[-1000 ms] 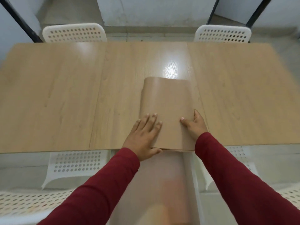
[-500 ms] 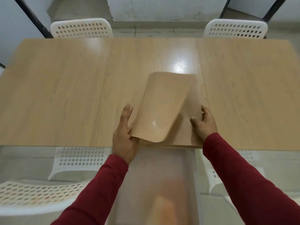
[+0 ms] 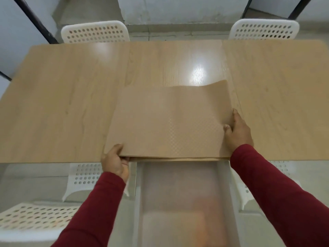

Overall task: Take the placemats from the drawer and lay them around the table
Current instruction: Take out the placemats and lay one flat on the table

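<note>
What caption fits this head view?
Both hands, left hand and right hand, hold tan placemats on the table.

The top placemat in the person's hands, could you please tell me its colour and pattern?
The top placemat is tan with a fine checkered weave, clearest in the head view.

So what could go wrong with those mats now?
The top mat is nearly the table's colour, so crooked placement may be hard to spot. The left hand pinches the near-left corner right at the table edge, above the open drawer; a slip could drop mats back in or onto the floor. More mat edges show underneath, so lifting might drag two at once. The far-right corner curls up and may not lie flat.
</note>
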